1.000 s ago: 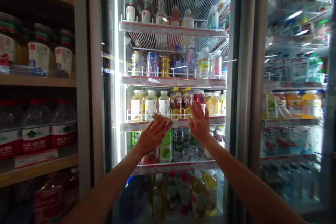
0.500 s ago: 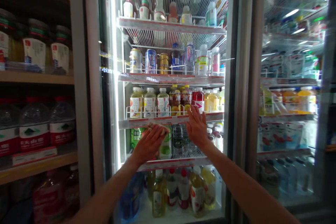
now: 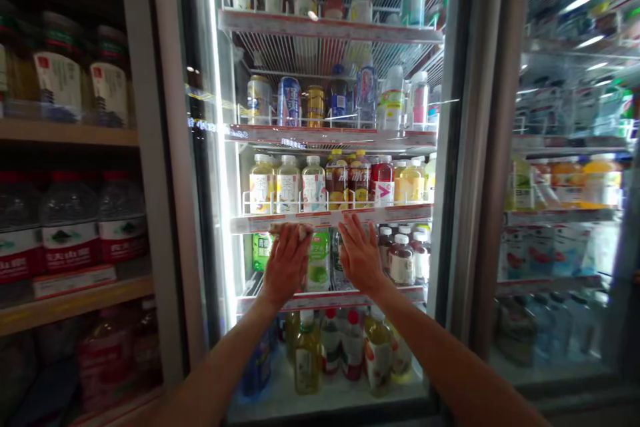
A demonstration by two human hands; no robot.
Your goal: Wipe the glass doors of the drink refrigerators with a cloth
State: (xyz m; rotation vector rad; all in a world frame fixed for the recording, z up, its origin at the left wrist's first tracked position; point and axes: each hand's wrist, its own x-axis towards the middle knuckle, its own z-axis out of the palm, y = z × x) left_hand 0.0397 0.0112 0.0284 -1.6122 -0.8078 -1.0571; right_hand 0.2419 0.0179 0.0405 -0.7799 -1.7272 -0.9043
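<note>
In the head view, my left hand [image 3: 287,262] presses a light, crumpled cloth [image 3: 303,231] against the glass door of a lit drinks cooler. The cloth pokes out around the fingertips; the palm hides the rest of it. To the right, my right hand [image 3: 361,255] lies flat with fingers extended, apparently on the same glass, and nothing shows in it. Both hands are in front of a shelf edge with a price strip [image 3: 260,222]. Behind them stand a green-labelled bottle [image 3: 319,257] and, above the strip, a white-capped tea bottle [image 3: 313,183].
Metal door frames [image 3: 483,147] run upright at the right of this door. Another glass-fronted cooler section [image 3: 565,213] holds more drinks there. On the left, an open wooden shelf [image 3: 70,132] carries dark-capped bottles, with red-labelled water bottles [image 3: 70,227] below.
My right hand has moved left and down across the glass, closer to my left hand. The left hand with the cloth has shifted slightly left. The view has tilted down a little.
</note>
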